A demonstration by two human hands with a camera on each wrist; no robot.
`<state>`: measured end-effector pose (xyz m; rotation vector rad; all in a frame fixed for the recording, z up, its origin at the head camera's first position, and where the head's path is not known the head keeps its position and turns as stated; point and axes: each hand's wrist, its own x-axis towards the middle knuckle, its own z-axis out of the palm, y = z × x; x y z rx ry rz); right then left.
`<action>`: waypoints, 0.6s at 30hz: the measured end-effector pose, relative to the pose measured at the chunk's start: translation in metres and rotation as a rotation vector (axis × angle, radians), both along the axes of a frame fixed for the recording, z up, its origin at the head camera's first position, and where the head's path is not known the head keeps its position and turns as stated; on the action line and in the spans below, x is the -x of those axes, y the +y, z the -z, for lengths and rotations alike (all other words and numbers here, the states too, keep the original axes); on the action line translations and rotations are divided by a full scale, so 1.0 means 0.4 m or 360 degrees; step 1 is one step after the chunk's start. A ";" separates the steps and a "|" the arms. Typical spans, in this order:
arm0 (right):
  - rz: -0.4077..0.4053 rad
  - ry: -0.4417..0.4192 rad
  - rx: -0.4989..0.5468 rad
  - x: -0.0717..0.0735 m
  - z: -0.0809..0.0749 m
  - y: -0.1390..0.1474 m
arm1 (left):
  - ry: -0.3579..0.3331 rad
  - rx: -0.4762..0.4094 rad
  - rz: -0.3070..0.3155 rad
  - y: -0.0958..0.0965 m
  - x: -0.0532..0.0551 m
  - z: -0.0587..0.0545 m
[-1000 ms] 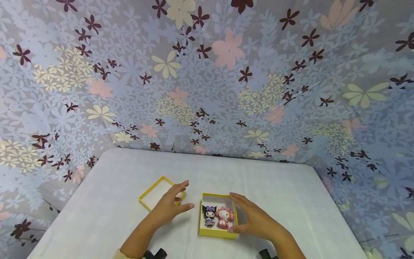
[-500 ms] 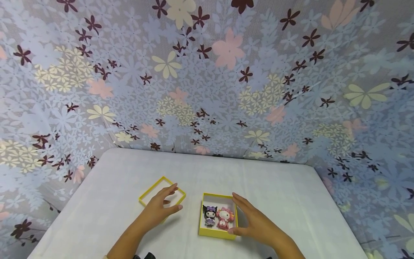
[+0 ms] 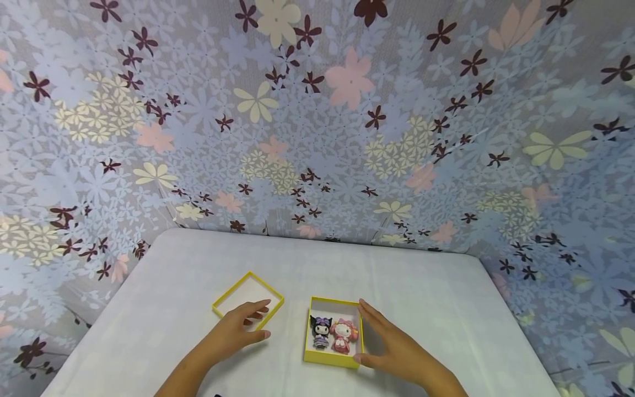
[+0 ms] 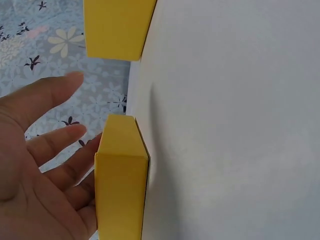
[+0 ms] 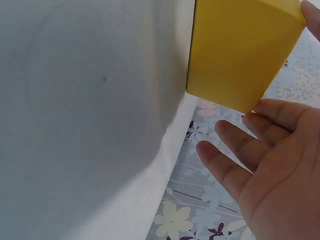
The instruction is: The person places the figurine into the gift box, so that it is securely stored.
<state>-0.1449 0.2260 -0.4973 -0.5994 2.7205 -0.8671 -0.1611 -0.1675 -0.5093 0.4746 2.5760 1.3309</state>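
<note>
A yellow open box with a white inside stands on the white-covered table. It holds a black-and-purple figurine on the left and a pink figurine on the right. My right hand spans the box's right side, thumb at the front corner and fingertips at the back one. In the right wrist view, its extended fingers and thumb tip meet the edge of the yellow wall. My left hand is over the near corner of a shallow yellow-edged lid, its fingers loosely bent and holding nothing.
The white table reaches back to a wall covering with a floral pattern. The lid lies inside-up and turned at an angle, left of the box, with a gap between them.
My left hand has moved left and nearer to me, across the lid's near corner. The right hand has shifted slightly at the box's right side. Box, figurines and lid stay put.
</note>
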 end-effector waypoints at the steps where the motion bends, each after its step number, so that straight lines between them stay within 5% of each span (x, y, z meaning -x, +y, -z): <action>1: -0.0002 -0.0004 -0.0003 -0.001 -0.001 0.000 | 0.0007 0.0020 0.0023 -0.002 0.001 0.003; 18: 0.0026 -0.0106 -0.0022 -0.003 0.005 -0.001 | 0.0206 0.0296 -0.0111 0.021 0.009 0.016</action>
